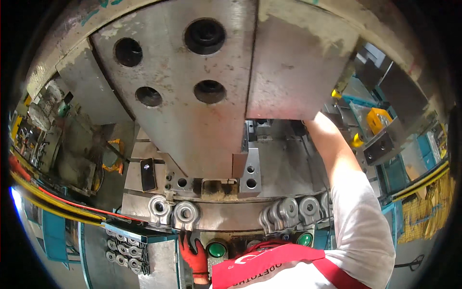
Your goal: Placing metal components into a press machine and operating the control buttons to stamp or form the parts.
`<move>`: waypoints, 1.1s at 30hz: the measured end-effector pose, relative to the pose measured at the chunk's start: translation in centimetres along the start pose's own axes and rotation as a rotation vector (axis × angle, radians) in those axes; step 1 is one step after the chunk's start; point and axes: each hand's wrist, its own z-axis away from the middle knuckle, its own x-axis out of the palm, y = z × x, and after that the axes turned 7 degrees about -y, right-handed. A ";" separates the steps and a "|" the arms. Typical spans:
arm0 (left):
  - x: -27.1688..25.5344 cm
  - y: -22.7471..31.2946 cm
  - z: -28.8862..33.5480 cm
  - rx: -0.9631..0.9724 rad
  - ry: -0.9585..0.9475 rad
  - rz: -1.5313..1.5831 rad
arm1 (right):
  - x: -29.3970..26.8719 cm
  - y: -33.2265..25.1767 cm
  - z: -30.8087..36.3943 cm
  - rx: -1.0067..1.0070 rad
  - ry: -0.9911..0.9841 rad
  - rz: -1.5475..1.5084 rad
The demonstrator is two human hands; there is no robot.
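Note:
My left hand (193, 257), in a red glove with dark fingertips, is at the front edge of the machine bed. Its fingers are spread, the tips just below a grey metal bracket with a round eye (186, 215); whether they touch it I cannot tell. A second bracket (159, 207) lies to its left. My bare right forearm (333, 147) reaches up and forward, and its hand is hidden behind the big steel block (192, 115). Several more brackets (288, 210) are lined up along the edge on the right.
Two green push buttons (216, 249) sit below the bed edge. A black phone (148, 174) lies on the bed at left. More brackets (126, 250) are stacked at lower left. A drilled steel block (250, 174) stands under the large block. Right holds a yellow bin (378, 120).

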 end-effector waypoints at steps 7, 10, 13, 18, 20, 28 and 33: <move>0.9 0.3 0.0 -0.037 -0.009 -0.084 | -1.0 -1.1 0.2 -0.122 -0.143 0.190; 0.9 0.4 -0.2 0.010 0.028 -0.012 | -4.5 -5.0 2.6 0.296 -0.351 -0.217; 0.1 -0.7 0.4 0.013 0.118 -0.074 | -6.6 -7.6 10.9 0.208 -0.144 -0.250; -0.9 -5.7 3.5 -0.169 0.059 0.279 | -1.2 -9.5 32.1 -0.112 0.130 -0.614; -0.8 -8.2 4.8 -0.332 -0.116 0.186 | 3.1 -9.4 41.1 0.131 0.145 -0.705; 3.1 -12.6 6.3 -0.616 -0.388 0.021 | 22.5 -5.4 55.4 0.905 -0.086 -0.851; 3.3 -13.7 6.2 -0.590 -0.337 0.080 | 25.9 -3.7 55.9 0.801 -0.132 -0.891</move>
